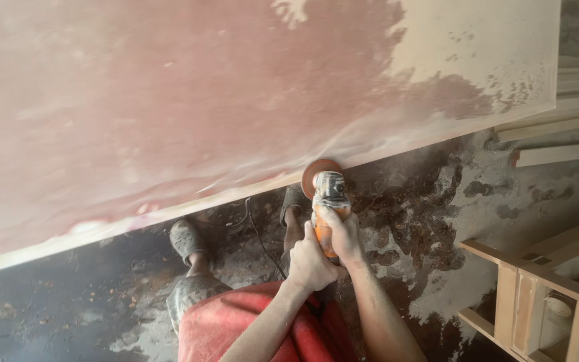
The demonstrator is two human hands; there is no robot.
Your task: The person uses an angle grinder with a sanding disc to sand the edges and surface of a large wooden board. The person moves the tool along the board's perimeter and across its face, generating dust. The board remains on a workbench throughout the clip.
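Edge-sanding in hand: left hand [311, 263] and right hand [343, 231], fingers wrapped tight, press the orange angle grinder [330, 204] (disc spinning, apparently) against the large reddish-stained wooden panel [236, 100], which calls for steady travel along the edge.

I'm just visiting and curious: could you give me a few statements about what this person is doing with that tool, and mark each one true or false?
1. Both hands grip the orange grinder. True: left hand and right hand wrap its body.
2. The disc meets the edge of the big board. True.
3. The board is bright blue. False: it is reddish-pink, pale at one end.
4. The person wears long black trousers. False: red shorts.
5. The floor is spotless. False: it is stained and dusty.
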